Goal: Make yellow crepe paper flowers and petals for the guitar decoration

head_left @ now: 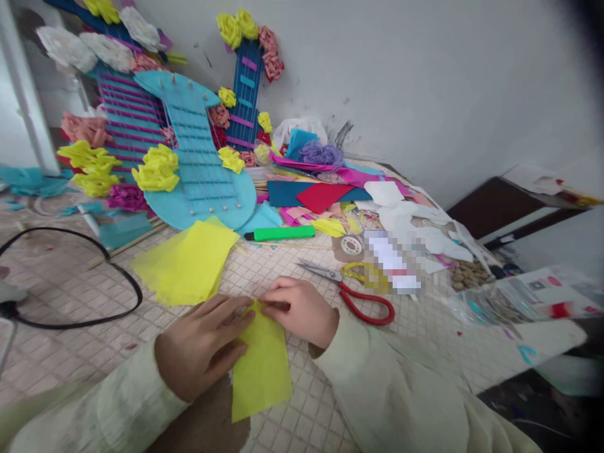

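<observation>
A strip of thin yellow paper (262, 371) lies on the table before me, its far edge pinched between both hands. My left hand (205, 343) reaches over the strip's left side, fingers closed on its upper corner. At the upper right corner, my right hand (297, 308) grips the paper between thumb and fingers. Just beyond my left hand rests a stack of yellow paper sheets (189, 261). Scissors (363, 302) with one red and one yellow handle lie to the right of my right hand, blades pointing left.
A green marker (283, 233) and a tape roll (352, 247) lie further back. Behind stand blue decorated cardboard instruments (198, 157) with paper flowers. A black cable (136, 289) loops at left. White paper scraps (415, 220) and a pile of pebbles (469, 275) are at right.
</observation>
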`<state>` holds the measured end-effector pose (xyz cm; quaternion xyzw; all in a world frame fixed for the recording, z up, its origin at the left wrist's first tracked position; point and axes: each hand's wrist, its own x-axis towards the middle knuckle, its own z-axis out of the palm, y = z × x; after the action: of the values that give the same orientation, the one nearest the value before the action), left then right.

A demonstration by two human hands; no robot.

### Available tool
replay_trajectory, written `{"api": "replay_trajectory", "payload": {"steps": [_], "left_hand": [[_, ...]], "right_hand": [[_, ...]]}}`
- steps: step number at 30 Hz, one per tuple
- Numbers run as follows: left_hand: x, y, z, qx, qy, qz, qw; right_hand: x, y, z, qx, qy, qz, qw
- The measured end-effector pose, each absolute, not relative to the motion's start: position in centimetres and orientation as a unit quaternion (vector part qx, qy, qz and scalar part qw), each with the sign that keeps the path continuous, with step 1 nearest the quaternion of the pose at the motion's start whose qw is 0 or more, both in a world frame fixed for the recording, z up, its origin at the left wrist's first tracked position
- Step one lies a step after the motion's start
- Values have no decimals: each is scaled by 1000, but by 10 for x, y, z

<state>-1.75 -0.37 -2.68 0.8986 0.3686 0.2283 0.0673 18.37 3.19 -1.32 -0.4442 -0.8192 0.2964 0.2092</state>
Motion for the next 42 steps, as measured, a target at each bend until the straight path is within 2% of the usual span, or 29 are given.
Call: {"api": "replay_trajectory", "payload": {"steps": [23, 42], "left_hand": [[-20, -8, -26, 912, 367, 172, 57], [-13, -14, -20, 896, 399, 190, 37]], "right_hand": [[185, 31, -10, -434, -835, 277, 191], [185, 29, -16, -395, -866, 242, 190]]}}
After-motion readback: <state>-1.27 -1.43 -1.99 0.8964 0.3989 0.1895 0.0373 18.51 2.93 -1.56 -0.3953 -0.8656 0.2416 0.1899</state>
